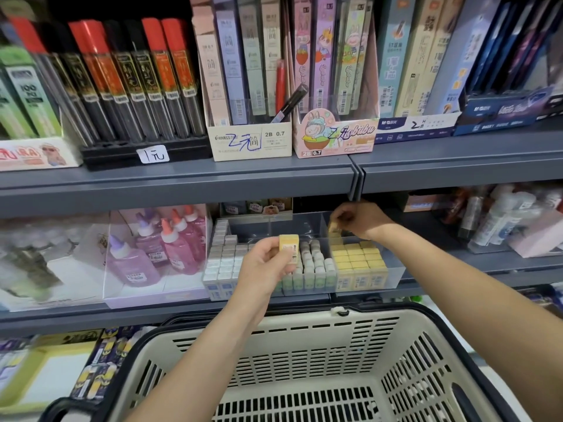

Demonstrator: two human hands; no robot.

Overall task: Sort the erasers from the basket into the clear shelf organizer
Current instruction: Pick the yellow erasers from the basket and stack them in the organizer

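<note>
The clear shelf organizer [393, 271] sits on the middle shelf with rows of white erasers [225, 260] at left, green-sleeved erasers [313, 269] in the middle and yellow erasers [359, 260] at right. My left hand [265, 266] holds a yellow eraser [289, 249] upright in front of the middle rows. My right hand [359, 219] reaches into the back of the right compartment, fingers pinched on another yellow eraser [334, 228] above the yellow stack. The beige plastic basket [426, 360] sits below; its visible inside shows no erasers.
Pink glue bottles [170, 248] stand in a clear box left of the organizer. Pencil lead boxes [249, 86] fill the upper shelf, whose grey edge [213, 181] overhangs the organizer. Bottles [502, 220] crowd the right. Black basket handles [61, 406] lie at the lower left.
</note>
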